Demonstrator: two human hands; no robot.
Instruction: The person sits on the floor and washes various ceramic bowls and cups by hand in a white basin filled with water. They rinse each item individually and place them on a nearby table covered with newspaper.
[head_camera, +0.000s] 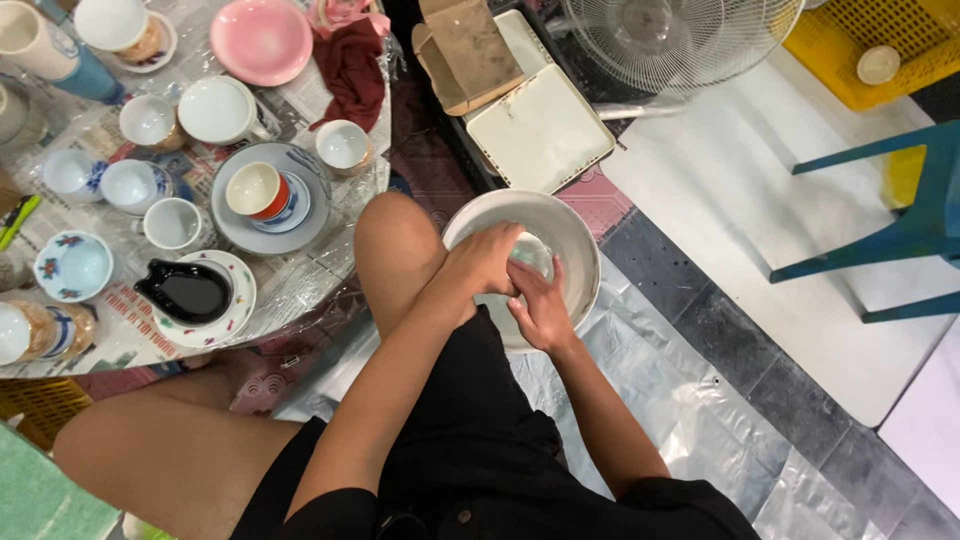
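1. Nearest the camera, black shorts (480, 450) of soft matte cloth cover the person's lap, with bare knees spread to either side.
2. Under the legs lies a crinkled clear plastic sheet (700, 420), shiny over dark stone tiles.
3. Between the knees sits a round, smooth grey-white basin (575, 235) with a thick rim.
4. Inside it, the left hand (485, 262) curls over a small pale glazed bowl (533, 250), fingers closed round its edge.
5. Touching it, the right hand (543, 305) presses against the same bowl from below, fingers bent and gripping its side.
6. Left of the knees, a low table (350, 250) wrapped in glossy film over newspaper carries crockery: a black glossy spouted dish (185, 290) on a patterned saucer, a red-and-white cup (258, 190) on a blue-grey plate, and several round white cups.
7. Farther on that table rest a smooth pink bowl (262, 38) and a rumpled dark red cloth (352, 70).
8. Beyond the basin lies a flat, square cream tray (540, 135) with rounded corners.
9. Farthest, a round wire-grille fan (680, 35) and a yellow plastic lattice crate (880, 45).
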